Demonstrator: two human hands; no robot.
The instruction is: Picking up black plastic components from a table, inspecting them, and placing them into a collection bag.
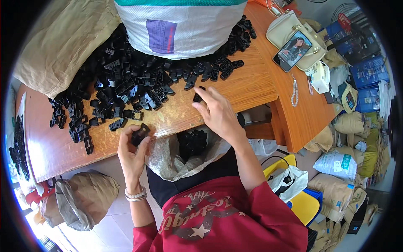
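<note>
A heap of small black plastic parts, shaped like clips or buckles, covers much of the wooden table. At the table's front edge my left hand pinches a dark plastic part between thumb and fingers. My right hand is over the table, its fingertips closed round another black plastic part; the fingers partly hide it. Between my forearms an open woven sack rests at my lap, with black parts inside.
A full white woven sack and a brown paper sack stand on the heap. To the right lie a phone and a cream handbag. A yellow stool and packed sacks stand right; another sack is left.
</note>
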